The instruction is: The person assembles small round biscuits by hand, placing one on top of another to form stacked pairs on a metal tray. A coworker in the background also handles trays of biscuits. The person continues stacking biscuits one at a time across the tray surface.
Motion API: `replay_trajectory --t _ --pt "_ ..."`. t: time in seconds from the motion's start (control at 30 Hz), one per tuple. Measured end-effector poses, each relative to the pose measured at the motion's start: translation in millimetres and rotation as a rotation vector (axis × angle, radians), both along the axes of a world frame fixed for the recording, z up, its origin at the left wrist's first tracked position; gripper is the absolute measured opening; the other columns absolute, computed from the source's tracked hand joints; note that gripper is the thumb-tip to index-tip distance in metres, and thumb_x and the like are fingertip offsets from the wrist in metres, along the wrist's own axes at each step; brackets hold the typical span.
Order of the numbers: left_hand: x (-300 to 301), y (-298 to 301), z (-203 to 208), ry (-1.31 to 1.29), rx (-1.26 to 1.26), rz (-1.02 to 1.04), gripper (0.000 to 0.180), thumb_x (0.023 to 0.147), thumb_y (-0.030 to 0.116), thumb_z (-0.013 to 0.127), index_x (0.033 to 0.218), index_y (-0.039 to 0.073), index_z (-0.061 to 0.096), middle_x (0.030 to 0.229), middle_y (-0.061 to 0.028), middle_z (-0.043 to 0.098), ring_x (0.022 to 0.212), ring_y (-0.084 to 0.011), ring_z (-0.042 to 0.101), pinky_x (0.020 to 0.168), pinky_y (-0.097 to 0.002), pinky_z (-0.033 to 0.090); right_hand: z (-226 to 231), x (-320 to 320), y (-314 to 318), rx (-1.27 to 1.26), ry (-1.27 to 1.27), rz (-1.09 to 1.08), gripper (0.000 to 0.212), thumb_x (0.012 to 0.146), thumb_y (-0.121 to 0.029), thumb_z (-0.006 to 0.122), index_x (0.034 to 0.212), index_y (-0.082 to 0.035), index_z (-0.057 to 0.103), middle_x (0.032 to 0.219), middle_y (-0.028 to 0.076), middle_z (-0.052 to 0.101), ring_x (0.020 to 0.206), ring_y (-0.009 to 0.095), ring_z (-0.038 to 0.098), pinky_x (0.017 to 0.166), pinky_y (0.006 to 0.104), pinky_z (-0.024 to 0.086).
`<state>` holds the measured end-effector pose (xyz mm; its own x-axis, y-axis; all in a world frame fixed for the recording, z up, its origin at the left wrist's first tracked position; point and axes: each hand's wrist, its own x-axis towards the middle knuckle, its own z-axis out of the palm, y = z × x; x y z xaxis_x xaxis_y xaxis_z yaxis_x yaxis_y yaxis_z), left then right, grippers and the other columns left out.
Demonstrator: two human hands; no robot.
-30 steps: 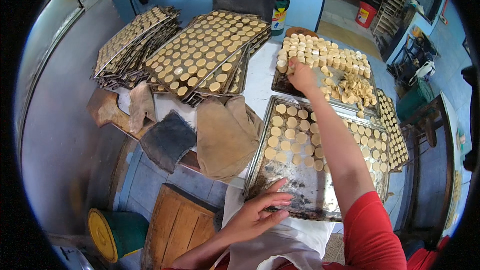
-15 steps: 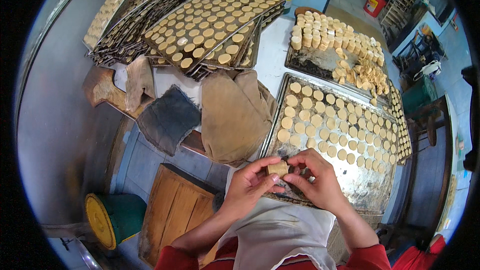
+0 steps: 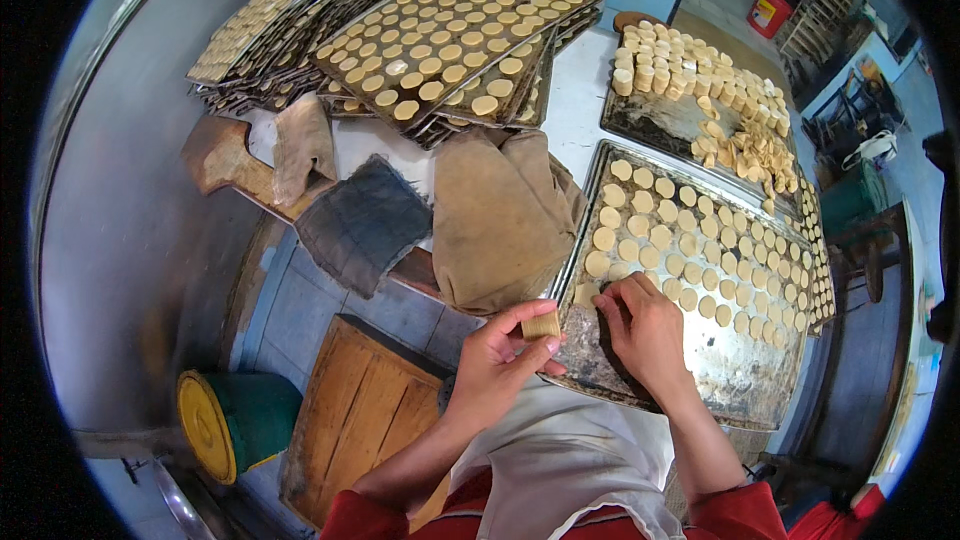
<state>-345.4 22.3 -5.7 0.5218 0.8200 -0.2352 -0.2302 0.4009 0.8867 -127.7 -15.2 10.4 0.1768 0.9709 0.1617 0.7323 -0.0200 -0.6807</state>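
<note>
"Head view, looking down: how do your hands stand?"

"My left hand [image 3: 505,355] is closed on a short stack of pale rounds [image 3: 541,326], gripped between thumb and fingers at the left edge of the near tray [image 3: 735,370]. My right hand [image 3: 645,332] is bent over that tray, fingertips down by a single round [image 3: 585,293]. I cannot tell whether they pinch anything, since the hand's back hides the grip."

"And what lies on the tray?"

"Flat rounds [image 3: 661,237] in rows, set apart from one another, covering the far part. The strip nearest me is bare, scuffed metal."

"What is beyond it?"

"Another tray [image 3: 655,120] on the white desk [image 3: 580,70]. Upright columns of rounds [image 3: 690,65] crowd its far side, and a loose heap of rounds [image 3: 745,155] spreads nearer me, toward the right."

"And to your left?"

"A brown cloth [image 3: 500,225] just beside my near tray, then a dark blue cloth [image 3: 365,225], both drooping over the desk's edge. Behind them I see two piles of loaded trays: the middle pile [image 3: 440,135] and the left pile [image 3: 265,90]."

"Anything lower down?"

"A wooden panel [image 3: 365,430], and beside it a green bucket [image 3: 262,415] with a yellow lid [image 3: 205,427]. My white apron [image 3: 570,440] hangs in front of me."
</note>
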Motion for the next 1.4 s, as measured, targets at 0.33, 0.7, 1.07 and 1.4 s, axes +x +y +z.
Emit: replay_trajectory --t 0.33,0.7,1.07,1.4 --pt "14 -3 0 0.006 -0.042 -0.062 0.042 0.106 -0.003 0.069 0.148 0.0 0.063 0.135 -0.0144 0.071 0.113 -0.0232 0.075 0.08 -0.0354 0.07 1 16 -14 -0.039 0.191 -0.026 0.011 0.104 -0.012 0.074 0.105 -0.002 0.071 0.092 0.012 0.069 0.077 0.025 0.068 0.07 0.0374 0.053" --pt "38 -14 3 -0.028 -0.061 -0.113 0.046 0.107 -0.004 0.069 0.151 -0.001 0.06 0.142 -0.0152 0.068 0.115 -0.024 0.075 0.085 -0.0344 0.069 8 34 -37 -0.063 -0.002 -0.128 0.015 0.101 -0.017 0.077 0.102 -0.002 0.073 0.092 0.017 0.07 0.079 0.037 0.072 0.071 0.0429 0.055" --pt "56 -17 0 -0.047 -0.092 -0.225 0.044 0.105 -0.005 0.07 0.149 -0.001 0.061 0.137 -0.0124 0.069 0.119 -0.0216 0.074 0.089 -0.0345 0.069 14 41 -57 -0.101 0.346 -0.059 0.02 0.101 -0.017 0.081 0.107 -0.002 0.07 0.091 0.013 0.068 0.079 0.026 0.067 0.072 0.0374 0.054" --pt "72 -25 4 -0.002 -0.098 -0.271 0.045 0.107 -0.003 0.068 0.151 -0.001 0.059 0.135 -0.0131 0.07 0.119 -0.0227 0.073 0.089 -0.0353 0.069 10 62 -73 -0.102 0.199 -0.131 0.018 0.099 -0.019 0.081 0.102 -0.003 0.074 0.087 0.014 0.066 0.075 0.029 0.069 0.068 0.0407 0.053"
